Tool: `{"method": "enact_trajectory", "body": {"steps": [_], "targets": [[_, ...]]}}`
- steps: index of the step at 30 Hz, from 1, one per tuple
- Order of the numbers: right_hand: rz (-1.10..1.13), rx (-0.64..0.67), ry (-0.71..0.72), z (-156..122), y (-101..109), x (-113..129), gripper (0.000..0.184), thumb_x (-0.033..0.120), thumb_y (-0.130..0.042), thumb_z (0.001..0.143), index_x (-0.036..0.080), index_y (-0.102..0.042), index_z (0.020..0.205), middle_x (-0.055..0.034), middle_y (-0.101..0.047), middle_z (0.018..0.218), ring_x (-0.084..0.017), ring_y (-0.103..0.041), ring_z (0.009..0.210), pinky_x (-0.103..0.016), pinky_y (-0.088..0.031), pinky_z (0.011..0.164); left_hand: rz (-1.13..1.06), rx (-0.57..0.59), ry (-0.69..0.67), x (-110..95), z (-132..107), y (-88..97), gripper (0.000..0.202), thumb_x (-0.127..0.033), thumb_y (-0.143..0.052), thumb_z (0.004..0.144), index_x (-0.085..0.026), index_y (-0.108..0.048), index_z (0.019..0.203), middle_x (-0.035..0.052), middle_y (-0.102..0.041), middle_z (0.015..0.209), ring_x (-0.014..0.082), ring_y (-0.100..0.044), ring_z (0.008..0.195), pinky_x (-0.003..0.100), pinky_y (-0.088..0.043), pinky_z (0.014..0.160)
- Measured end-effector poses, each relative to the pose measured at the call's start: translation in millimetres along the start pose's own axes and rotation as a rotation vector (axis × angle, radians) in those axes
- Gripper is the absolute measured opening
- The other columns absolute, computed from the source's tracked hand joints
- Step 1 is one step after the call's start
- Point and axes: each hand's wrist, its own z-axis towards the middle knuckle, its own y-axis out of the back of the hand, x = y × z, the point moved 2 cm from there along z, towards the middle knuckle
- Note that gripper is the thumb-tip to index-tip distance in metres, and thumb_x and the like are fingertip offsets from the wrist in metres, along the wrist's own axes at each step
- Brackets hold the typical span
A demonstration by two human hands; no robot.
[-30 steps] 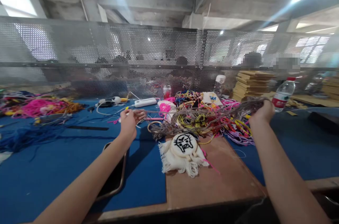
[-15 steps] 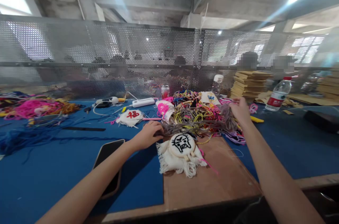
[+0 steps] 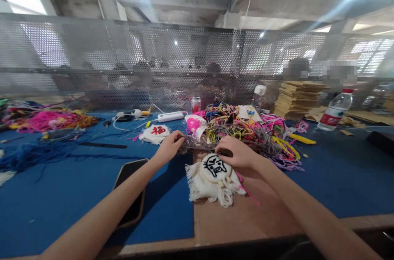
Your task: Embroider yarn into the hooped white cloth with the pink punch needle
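A bundle of grey yarn point(image 3: 198, 143) stretches across the front of a tangled pile of coloured yarn point(image 3: 243, 131). My left hand point(image 3: 170, 146) pinches the bundle's left end. Farther right, my right hand point(image 3: 236, 151) has its fingers curled closed on the same yarn, just above an embroidery hoop point(image 3: 215, 168). The hoop holds fringed white cloth point(image 3: 197, 188) stitched with a black face, and a pink strand trails from its right side. Beside my left hand lies a white fringed piece point(image 3: 154, 133) with a red character on it.
A phone point(image 3: 131, 194) lies under my left forearm. Blue yarn point(image 3: 27, 157) and a pink yarn heap point(image 3: 46, 120) spread at left. Farther back stand a can point(image 3: 195, 105), a water bottle point(image 3: 335, 110) and stacked brown packets point(image 3: 298, 100), before a perforated metal screen point(image 3: 184, 55).
My right hand has moved left and nearer, from the pile's right side to just above the hoop. My left hand has shifted slightly left and up, still at the grey yarn.
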Motion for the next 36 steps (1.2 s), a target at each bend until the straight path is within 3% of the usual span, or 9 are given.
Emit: {"method": "enact_trajectory", "body": {"steps": [6, 16, 23, 36], "targets": [[-0.049, -0.037, -0.091, 1, -1, -4, 0.013, 0.028, -0.057, 0.076, 0.017, -0.054, 0.082, -0.004, -0.056, 0.077, -0.017, -0.046, 0.073, -0.029, -0.036, 0.068, 0.046, -0.004, -0.053, -1, -1, 0.1, 0.011, -0.03, -0.048, 0.073, -0.021, -0.054, 0.072, -0.002, -0.054, 0.063, 0.0161, -0.048, 0.062, 0.026, -0.035, 0.059], [-0.037, -0.037, -0.052, 2, -3, -6, 0.012, 0.021, -0.047, 0.083, 0.018, -0.056, 0.076, -0.0044, -0.059, 0.078, -0.017, -0.048, 0.078, -0.031, -0.037, 0.075, 0.131, -0.024, -0.089, 0, -1, 2.0, 0.008, -0.025, -0.046, 0.074, -0.021, -0.053, 0.071, -0.0021, -0.053, 0.062, 0.0163, -0.048, 0.06, 0.026, -0.034, 0.058], [-0.004, -0.065, -0.014, 0, -1, -3, 0.012, 0.015, -0.046, 0.08, 0.016, -0.058, 0.079, -0.0058, -0.057, 0.08, -0.017, -0.046, 0.081, -0.03, -0.038, 0.076, 0.16, -0.015, -0.068, 4, 0, 2.4, 0.011, -0.029, -0.045, 0.075, -0.02, -0.052, 0.074, -0.0015, -0.055, 0.065, 0.0166, -0.05, 0.063, 0.026, -0.035, 0.059], [0.002, 0.026, -0.046, -1, -12, -8, 0.018, 0.021, -0.052, 0.077, 0.016, -0.061, 0.092, -0.0074, -0.059, 0.087, -0.019, -0.049, 0.085, -0.032, -0.038, 0.078, 0.317, 0.039, -0.092, 5, 1, 1.8, 0.013, -0.024, -0.039, 0.077, -0.019, -0.051, 0.076, 0.0011, -0.058, 0.071, 0.0175, -0.053, 0.07, 0.027, -0.038, 0.063]]}}
